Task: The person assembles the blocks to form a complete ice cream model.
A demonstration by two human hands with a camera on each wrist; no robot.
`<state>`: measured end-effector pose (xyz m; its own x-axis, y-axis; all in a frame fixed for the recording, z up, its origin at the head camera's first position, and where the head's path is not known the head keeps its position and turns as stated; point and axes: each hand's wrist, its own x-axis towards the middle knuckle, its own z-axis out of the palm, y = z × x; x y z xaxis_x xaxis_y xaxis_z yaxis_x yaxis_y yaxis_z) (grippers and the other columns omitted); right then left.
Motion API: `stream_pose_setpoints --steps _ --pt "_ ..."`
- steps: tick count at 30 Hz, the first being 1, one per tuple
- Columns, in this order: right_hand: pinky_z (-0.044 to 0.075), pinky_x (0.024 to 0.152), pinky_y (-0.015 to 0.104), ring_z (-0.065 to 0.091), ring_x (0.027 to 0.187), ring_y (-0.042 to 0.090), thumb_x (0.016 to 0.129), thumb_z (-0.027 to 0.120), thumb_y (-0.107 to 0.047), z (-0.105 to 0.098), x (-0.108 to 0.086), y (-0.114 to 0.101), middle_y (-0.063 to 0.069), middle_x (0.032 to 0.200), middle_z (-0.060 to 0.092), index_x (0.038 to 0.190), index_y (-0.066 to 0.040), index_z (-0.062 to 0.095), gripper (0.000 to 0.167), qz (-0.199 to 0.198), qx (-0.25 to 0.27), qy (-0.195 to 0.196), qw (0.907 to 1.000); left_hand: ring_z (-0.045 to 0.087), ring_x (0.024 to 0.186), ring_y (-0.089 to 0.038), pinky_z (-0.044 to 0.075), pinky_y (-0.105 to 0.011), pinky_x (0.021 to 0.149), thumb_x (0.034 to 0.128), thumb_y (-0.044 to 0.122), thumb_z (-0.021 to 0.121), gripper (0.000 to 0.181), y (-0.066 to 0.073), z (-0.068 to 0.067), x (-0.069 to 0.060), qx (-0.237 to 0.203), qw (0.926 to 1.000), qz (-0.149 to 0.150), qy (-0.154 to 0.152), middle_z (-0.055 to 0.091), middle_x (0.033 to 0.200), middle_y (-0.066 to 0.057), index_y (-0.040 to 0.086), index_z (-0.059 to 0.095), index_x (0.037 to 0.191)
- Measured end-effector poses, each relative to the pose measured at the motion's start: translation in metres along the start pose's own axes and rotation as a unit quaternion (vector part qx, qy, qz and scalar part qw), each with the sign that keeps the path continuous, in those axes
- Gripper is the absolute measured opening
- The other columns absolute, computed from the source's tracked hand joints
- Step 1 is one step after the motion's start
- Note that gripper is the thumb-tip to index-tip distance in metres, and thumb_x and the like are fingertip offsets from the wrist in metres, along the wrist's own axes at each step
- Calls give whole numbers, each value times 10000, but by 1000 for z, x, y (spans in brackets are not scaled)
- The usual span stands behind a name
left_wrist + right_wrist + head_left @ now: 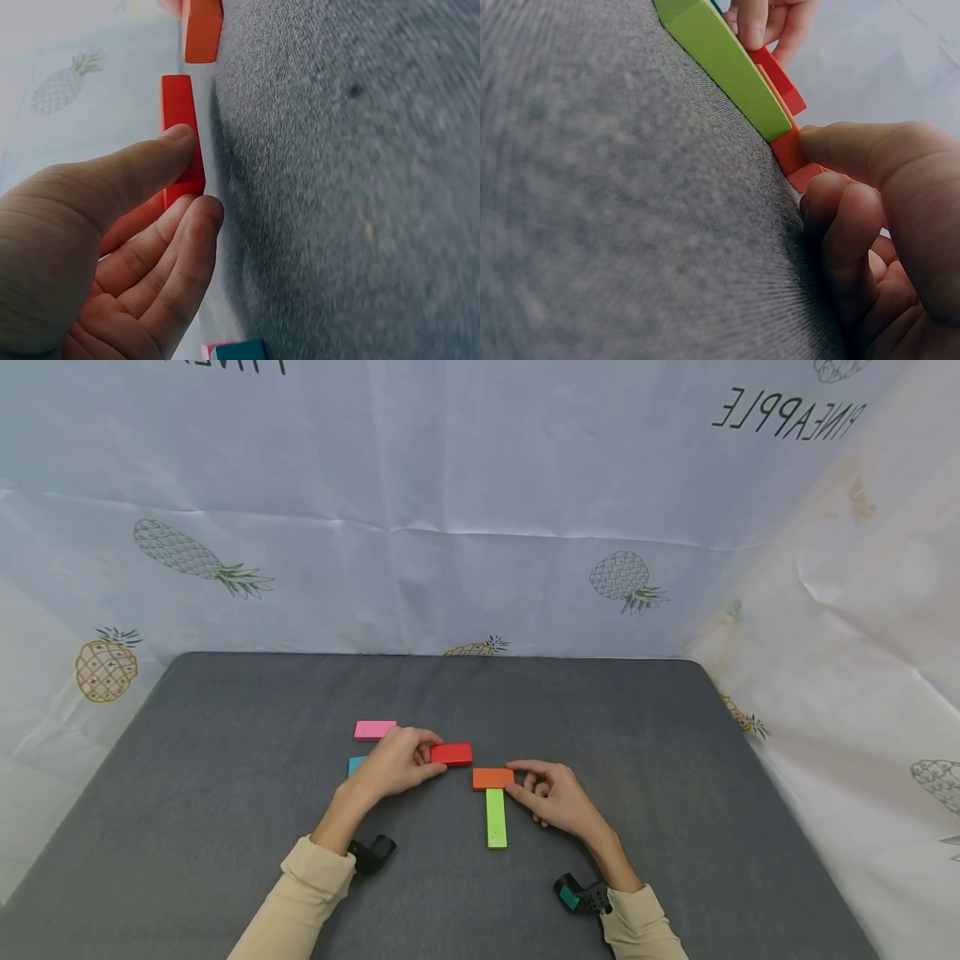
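My left hand (401,762) pinches a red block (452,754) by its left end, between thumb and fingers. Whether that block touches the table cannot be told. To its front right an orange block (491,779) lies crosswise, and the thumb and index finger of my right hand (558,797) pinch its right end. A lime green block (496,820) points toward me from the orange block's near side, the two forming a T shape. In the right wrist view the end of the green block (727,71) meets the orange block (787,150).
Beyond my left hand a pink block (373,730) lies on the grey table (637,718). A blue block (356,765) is partly hidden behind that hand. White cloth (487,460) with pineapple prints hangs behind and beside the table. Each wrist wears a black strap.
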<state>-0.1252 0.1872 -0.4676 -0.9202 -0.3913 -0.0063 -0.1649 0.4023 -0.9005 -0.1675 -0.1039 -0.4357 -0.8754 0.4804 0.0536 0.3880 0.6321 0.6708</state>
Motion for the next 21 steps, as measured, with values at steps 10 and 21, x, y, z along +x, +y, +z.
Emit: stream_pose_setpoints --steps 10,21 --pt "470 423 260 490 412 32 967 715 -173 -1 2 15 127 710 621 1320 -49 658 378 -117 128 -38 9998 543 612 -34 485 -177 621 868 111 810 340 3 6 6 -5 10000 55 -82 664 745 -35 -47 721 1156" --pt "448 418 225 462 404 8 971 684 -68 1 2 7 178 698 610 1315 16 644 357 15 -46 15 10000 533 631 -40 476 -173 633 875 139 810 338 9 11 15 169 9996 53 -218 651 749 -18 -26 725 1157"
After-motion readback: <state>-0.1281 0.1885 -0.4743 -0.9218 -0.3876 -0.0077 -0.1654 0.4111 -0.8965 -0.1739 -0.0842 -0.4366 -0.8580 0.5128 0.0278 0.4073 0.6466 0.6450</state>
